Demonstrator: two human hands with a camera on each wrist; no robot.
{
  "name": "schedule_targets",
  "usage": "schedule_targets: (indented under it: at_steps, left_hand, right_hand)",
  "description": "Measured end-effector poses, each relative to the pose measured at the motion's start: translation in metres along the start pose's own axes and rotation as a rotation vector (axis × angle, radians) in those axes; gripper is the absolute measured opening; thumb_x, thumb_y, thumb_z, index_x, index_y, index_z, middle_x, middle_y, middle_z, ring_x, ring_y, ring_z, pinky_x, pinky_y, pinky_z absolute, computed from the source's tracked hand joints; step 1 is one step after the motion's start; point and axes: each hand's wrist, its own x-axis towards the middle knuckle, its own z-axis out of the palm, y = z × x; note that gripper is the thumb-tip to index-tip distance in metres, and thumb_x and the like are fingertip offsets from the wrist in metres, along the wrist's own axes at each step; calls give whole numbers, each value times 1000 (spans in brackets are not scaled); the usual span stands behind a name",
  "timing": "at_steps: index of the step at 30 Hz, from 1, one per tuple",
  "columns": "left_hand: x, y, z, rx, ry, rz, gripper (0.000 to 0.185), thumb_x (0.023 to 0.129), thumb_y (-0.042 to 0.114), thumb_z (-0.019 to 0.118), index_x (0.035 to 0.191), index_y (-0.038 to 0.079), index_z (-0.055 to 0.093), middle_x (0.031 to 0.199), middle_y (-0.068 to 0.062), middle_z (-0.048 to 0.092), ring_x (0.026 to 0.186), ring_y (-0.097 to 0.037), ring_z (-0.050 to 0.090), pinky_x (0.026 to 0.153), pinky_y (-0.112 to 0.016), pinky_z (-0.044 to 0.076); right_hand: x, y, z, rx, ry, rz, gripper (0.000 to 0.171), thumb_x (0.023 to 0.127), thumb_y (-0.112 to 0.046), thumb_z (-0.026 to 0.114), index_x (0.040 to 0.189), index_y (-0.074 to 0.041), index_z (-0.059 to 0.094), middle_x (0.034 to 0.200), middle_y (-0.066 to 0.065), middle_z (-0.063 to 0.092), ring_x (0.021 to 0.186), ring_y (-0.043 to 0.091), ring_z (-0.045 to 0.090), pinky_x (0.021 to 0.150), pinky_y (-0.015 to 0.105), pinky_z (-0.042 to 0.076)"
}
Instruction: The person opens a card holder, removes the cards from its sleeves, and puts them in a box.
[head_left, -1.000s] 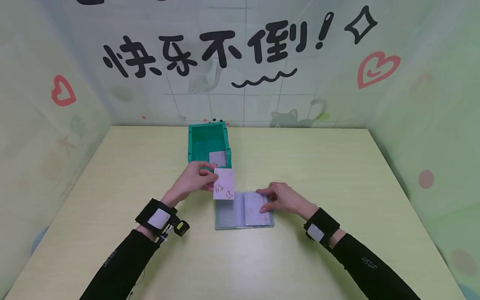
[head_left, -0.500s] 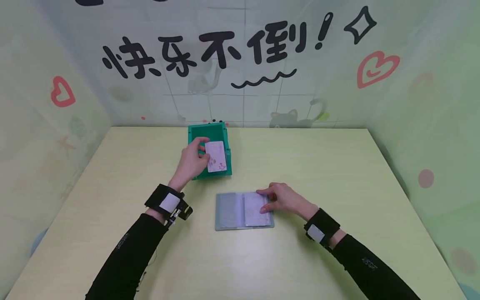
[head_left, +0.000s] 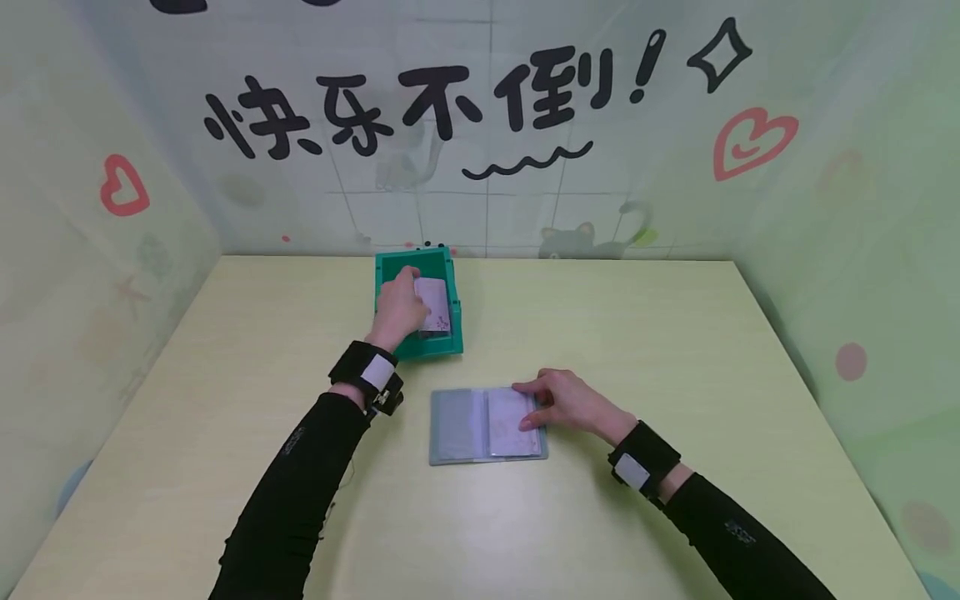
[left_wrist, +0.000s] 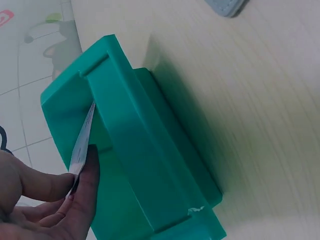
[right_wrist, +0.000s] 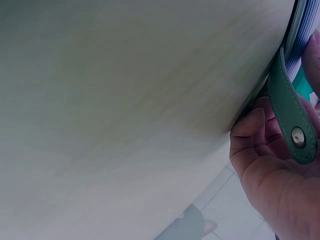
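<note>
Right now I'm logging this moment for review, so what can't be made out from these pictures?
- Floor of the green plastic bin: head view, hidden by the left hand and the pale card it pinches.
- Card's print: too small in head view, edge-on in left wrist view.
- Grey open card album: right wrist view shows only its edge and snap strap.
- Right hand: fingertips cut off there.

Your left hand (head_left: pixel 401 307) pinches a pale card (head_left: pixel 433 305) between thumb and fingers, edge-on in the left wrist view, held inside the open top of the green bin (head_left: pixel 452 293) at mid-table. Your right hand (head_left: pixel 564 402) rests on the right page of the grey card holder (head_left: pixel 459 425), which lies open and flat, near the bin; its green snap strap (right_wrist: pixel 291 123) crosses the fingers.
</note>
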Motion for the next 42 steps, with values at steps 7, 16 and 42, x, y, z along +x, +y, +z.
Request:
schedule_targets:
  at_steps: [7,16,42]
  left_hand:
    - [9,-4,7,59,-103,-60,54,95,-2,53,147,-7,37,132,-27,55,102,-34,53,69,-31,40]
    - [15,-7,18,164,-142,-57,39,95,-1,52,134,-9,49,128,-28,54,95,-34,50,72,-36,42]
    - [-44,-4,28,167,86,276,23,92,-3,55,110,-7,69,116,-26,64,112,-41,54,100,-50,42]
  right_hand:
    - [1,0,0,0,-2,1,65,81,-31,84,136,-7,61,81,4,50,80,14,46,68,22,32]
    - [-1,0,0,4,4,18,65,80,-30,85,136,-7,62,79,5,47,79,15,45,67,22,31]
    - [0,-2,-1,-28,9,9,61,81,-29,85,133,-3,65,84,3,52,81,14,47,69,24,34]
